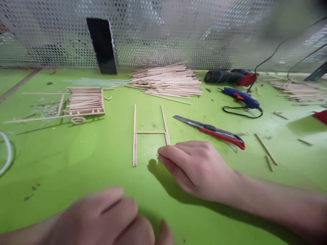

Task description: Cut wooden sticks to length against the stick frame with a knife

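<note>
An H-shaped frame of thin wooden sticks (150, 132) lies on the green table (102, 170). My right hand (194, 166) is at the frame's lower right leg, its fingers pinched together. A small pale stick end (157, 155) shows at those fingertips. Nearer to me, my left hand (112, 221) is at the bottom left of the view, blurred, its fingers curled, with the thumb a little apart; whether it holds anything is hidden. A red-handled cutter knife (212, 130) with its blade out lies right of the frame.
A small stick cart (85, 100) sits at the left. Behind are a leaning phone (103, 47) and a stick pile (166, 81). At the right are a blue glue gun (241, 97) with its cord, a dark-and-red tool (230, 77), more sticks (298, 89) and loose offcuts.
</note>
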The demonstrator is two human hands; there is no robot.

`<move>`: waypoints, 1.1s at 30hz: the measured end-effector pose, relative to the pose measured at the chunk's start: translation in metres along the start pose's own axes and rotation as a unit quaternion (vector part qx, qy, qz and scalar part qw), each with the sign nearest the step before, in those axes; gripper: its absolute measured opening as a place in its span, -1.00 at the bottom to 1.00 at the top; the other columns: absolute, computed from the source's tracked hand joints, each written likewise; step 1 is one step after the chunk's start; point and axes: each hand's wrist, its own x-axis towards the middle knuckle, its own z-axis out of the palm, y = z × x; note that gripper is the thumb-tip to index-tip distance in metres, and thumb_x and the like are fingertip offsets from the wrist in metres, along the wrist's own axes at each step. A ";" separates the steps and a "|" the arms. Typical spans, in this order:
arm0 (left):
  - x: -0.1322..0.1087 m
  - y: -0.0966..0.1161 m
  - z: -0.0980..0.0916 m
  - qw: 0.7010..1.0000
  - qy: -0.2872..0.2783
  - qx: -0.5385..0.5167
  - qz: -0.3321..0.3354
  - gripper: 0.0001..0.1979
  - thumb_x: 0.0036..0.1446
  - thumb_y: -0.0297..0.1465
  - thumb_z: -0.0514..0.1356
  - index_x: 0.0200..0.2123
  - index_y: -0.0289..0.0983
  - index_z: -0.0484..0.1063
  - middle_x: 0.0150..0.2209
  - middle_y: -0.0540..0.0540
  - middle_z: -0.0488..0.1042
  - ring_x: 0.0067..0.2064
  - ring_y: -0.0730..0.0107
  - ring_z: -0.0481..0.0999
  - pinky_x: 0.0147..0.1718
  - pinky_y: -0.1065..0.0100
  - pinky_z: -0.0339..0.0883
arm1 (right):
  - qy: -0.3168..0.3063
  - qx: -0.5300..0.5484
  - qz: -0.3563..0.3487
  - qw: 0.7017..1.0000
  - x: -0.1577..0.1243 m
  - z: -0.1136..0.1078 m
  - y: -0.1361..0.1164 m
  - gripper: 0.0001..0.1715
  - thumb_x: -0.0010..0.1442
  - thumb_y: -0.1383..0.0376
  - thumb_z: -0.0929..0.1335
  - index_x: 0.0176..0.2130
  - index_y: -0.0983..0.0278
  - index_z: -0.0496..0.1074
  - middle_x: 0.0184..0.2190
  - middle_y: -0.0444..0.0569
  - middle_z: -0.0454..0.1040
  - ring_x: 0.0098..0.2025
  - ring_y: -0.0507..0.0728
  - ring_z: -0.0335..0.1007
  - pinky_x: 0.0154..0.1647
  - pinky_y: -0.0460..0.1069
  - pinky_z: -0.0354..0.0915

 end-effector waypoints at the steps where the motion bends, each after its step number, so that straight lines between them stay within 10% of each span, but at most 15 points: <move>1: 0.002 -0.005 -0.001 1.000 -0.016 0.001 0.022 -0.91 0.42 -0.48 0.18 -0.10 -0.21 0.48 -0.55 0.14 0.33 -0.56 0.41 0.25 -0.56 0.18 0.07 | 0.009 0.010 -0.014 1.000 0.001 0.000 0.002 -0.74 0.49 0.42 0.23 -0.19 0.35 0.48 -0.48 -0.15 0.41 -0.49 0.04 0.23 -0.44 0.01 0.14; 8: 0.000 -0.062 0.003 0.993 -0.028 0.023 -0.109 -0.80 0.55 -0.43 0.00 -0.10 -0.24 0.41 -0.38 0.01 0.51 -0.40 0.35 0.45 -0.37 0.26 0.28 | 0.052 -0.047 -0.138 0.988 0.001 -0.001 0.000 -0.76 0.57 0.37 0.24 -0.02 0.27 0.51 -0.22 -0.09 0.59 -0.16 0.15 0.37 -0.08 0.08 0.27; 14: -0.008 -0.079 0.020 0.981 -0.089 -0.003 -0.173 -0.67 0.57 -0.34 -0.06 -0.05 -0.27 0.50 0.02 -0.19 0.66 0.00 0.14 0.63 0.01 0.09 0.52 | -0.045 0.002 -0.171 0.984 0.001 -0.001 0.002 -0.67 0.61 0.34 0.21 -0.01 0.30 0.54 -0.17 -0.07 0.61 -0.14 0.12 0.44 0.00 0.09 0.25; 33: -0.004 -0.069 0.017 0.987 -0.095 -0.107 -0.074 -0.75 0.54 -0.43 0.02 0.02 -0.30 0.50 0.04 -0.14 0.71 0.03 0.23 0.71 0.11 0.12 0.59 | -0.068 0.032 -0.136 0.988 0.005 0.007 0.005 -0.70 0.55 0.34 0.28 0.11 0.35 0.54 0.08 0.02 0.65 0.03 0.14 0.55 0.10 0.08 0.36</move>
